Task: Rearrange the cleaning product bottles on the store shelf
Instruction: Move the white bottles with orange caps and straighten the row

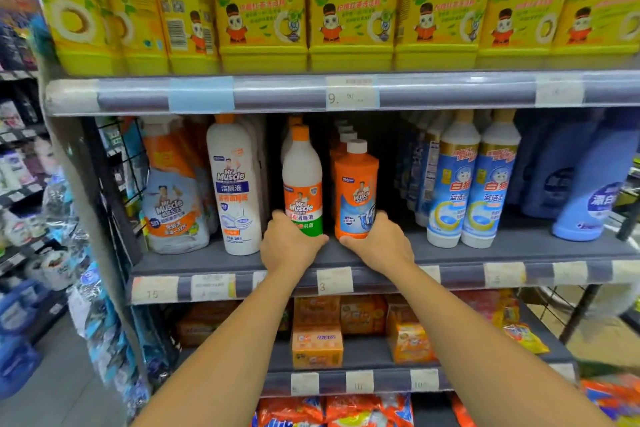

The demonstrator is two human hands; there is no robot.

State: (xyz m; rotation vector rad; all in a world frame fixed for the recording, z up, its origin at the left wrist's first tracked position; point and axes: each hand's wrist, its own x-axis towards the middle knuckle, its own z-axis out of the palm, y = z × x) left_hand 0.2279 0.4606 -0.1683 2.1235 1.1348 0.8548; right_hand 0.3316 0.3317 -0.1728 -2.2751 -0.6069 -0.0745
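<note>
On the middle shelf point(450, 253) a white bottle with an orange cap point(302, 177) stands upright, and my left hand point(289, 243) is wrapped around its base. Right beside it stands an orange bottle with a white cap point(356, 184), gripped at the bottom by my right hand point(379, 243). Both bottles are near the shelf's front edge, a small gap apart. More bottles of each kind line up behind them in the dark of the shelf.
A tall white toilet-cleaner bottle point(235, 184) and a spray refill pouch point(175, 198) stand to the left. Two blue-and-white bottles point(472, 184) and a blue jug point(585, 198) stand to the right. Yellow bottles point(351, 10) fill the shelf above; orange boxes point(317, 345) sit below.
</note>
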